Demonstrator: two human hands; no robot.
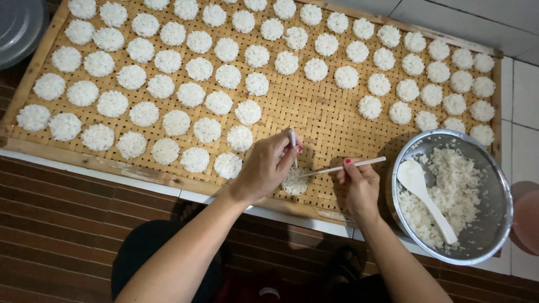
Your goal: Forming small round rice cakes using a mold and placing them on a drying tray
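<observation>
Beside the bowl (499, 168), her left hand (266, 165) pinches a ring mould (295, 180) while the right hand (359, 182), closed on a stick (342, 167), packs rice; lifting the mould cleanly likely comes next.

Left hand (266, 165) grips ring mould (295, 181) on bamboo tray (314, 109); right hand (359, 185) presses rice with chopstick (342, 167); steel bowl (494, 224) adjacent.

Bare mat (325, 112) between rice-cake (191, 94) blocks
</observation>
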